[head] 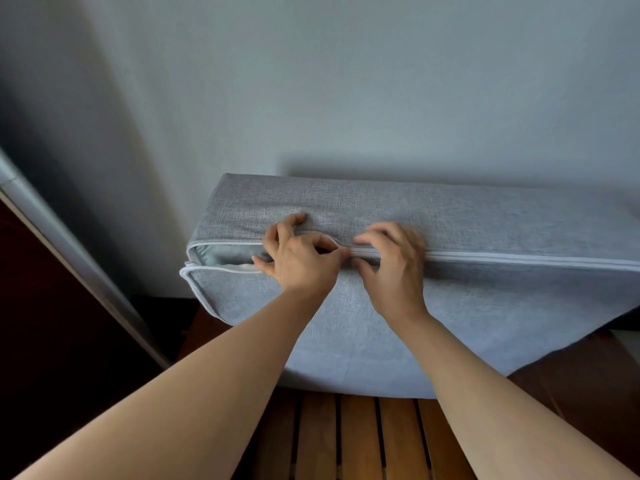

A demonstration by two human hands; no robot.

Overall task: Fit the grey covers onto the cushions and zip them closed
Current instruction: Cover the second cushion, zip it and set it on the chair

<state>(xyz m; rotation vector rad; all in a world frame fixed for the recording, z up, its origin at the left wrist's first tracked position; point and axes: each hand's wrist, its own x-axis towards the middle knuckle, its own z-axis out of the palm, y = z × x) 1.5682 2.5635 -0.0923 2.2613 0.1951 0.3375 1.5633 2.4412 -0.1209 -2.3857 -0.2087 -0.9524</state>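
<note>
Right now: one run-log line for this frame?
step: zipping | cover: on cushion | zip: closed right, open left | left hand: holds opening | right hand: at zip

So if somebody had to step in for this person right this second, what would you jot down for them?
Left hand: fingers curled on the grey cover at the edge of the gap, seemingly holding the cloth together.
Right hand: pinching at the zip, apparently on the puller, which the fingers hide.
The cushion is inside its cover and stands on edge on a wooden slatted seat, against the wall.
Done: cover is on; the zip looks closed from the right hand rightwards.
Left: the stretch from the hands to the left corner is open, with the lining showing. No other cushion is in view.
</note>
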